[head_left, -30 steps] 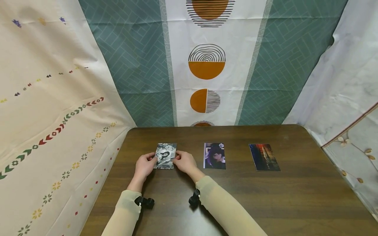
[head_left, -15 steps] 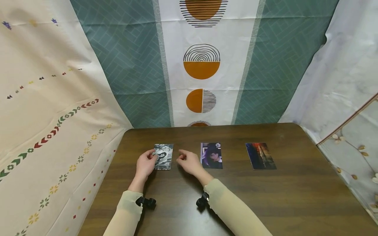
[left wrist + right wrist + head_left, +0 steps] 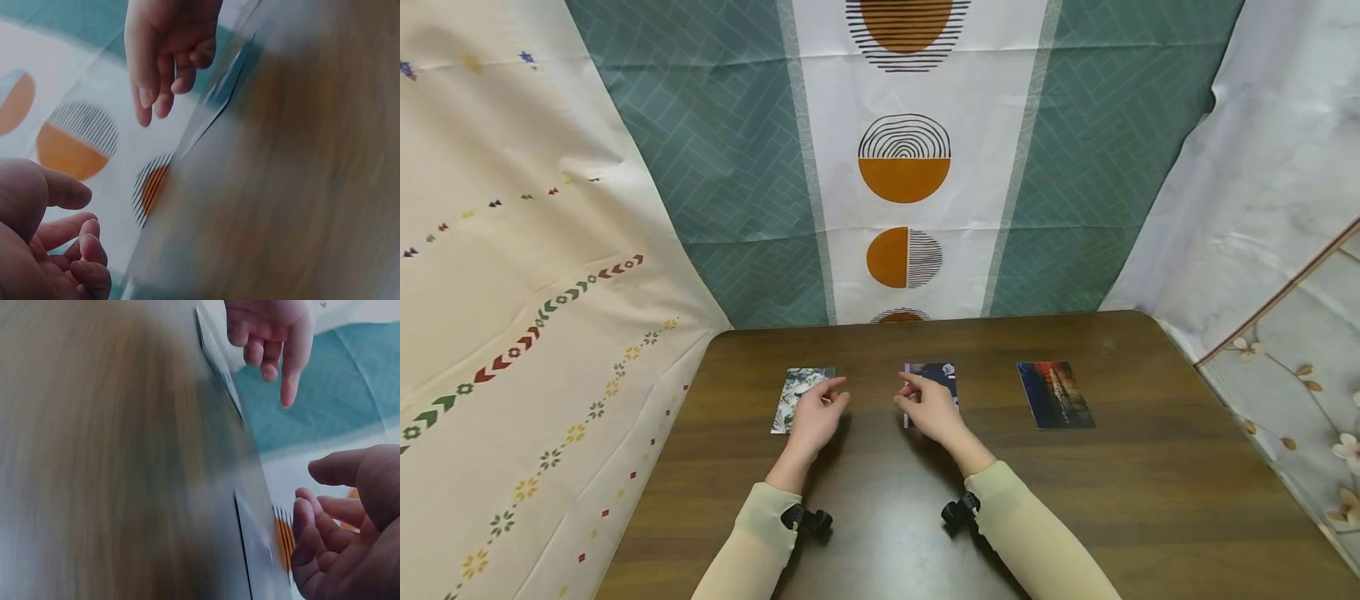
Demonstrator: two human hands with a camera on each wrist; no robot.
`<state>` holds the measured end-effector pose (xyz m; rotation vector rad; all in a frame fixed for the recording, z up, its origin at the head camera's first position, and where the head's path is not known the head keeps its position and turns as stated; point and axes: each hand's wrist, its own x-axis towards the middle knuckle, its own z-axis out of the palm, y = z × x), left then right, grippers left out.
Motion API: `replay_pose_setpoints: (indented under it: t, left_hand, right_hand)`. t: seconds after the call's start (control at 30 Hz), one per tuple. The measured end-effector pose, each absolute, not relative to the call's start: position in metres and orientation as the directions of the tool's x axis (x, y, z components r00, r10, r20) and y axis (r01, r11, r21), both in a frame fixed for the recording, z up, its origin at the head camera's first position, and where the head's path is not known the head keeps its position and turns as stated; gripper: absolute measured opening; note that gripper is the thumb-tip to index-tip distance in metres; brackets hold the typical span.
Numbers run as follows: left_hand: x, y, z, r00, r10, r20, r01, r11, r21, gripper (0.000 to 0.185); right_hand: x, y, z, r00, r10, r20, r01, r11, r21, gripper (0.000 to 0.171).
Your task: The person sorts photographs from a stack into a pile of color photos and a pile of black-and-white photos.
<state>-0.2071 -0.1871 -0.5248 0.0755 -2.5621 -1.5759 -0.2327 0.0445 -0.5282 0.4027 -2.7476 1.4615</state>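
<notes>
Three picture cards lie in a row on the brown table. My left hand (image 3: 814, 415) hovers over the right part of the black-and-white card (image 3: 787, 400), fingers loosely bent and holding nothing. The right hand (image 3: 931, 410) is above the purple card (image 3: 942, 375), covering much of it, with a gap between thumb and fingers. Farther right lies the dark card with an orange-lit tower (image 3: 1056, 395), apart from both hands. In the left wrist view, the left hand (image 3: 53, 244) faces the other hand across a space; neither holds anything.
The wooden table (image 3: 880, 517) meets a hanging cloth (image 3: 760, 275) along its back edge. Patterned cream fabric (image 3: 550, 333) hangs at the left, and a white floral sheet (image 3: 1285, 333) at the right. Both wrists carry small black cameras.
Both hands have let go of the black-and-white card, the right one first. Both have moved right, the right hand now over the purple card. The head view has shifted slightly.
</notes>
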Motion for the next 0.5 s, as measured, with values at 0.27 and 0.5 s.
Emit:
replay_pose_setpoints:
  t: [0.27, 0.5]
  left_hand:
    - [-0.212, -0.136, -0.539, -0.996, -0.010, 0.094, 0.077, 0.476, 0.876, 0.033]
    - [-0.220, -0.109, -0.541, -0.994, 0.058, 0.093, 0.109, 0.527, 0.843, 0.039]
  right_hand:
    - [-0.233, 0.096, -0.533, -0.984, -0.145, 0.107, -0.171, 0.572, -0.802, 0.049]
    - [-0.234, 0.124, -0.534, -0.996, -0.077, 0.049, -0.086, 0.593, -0.801, 0.048]
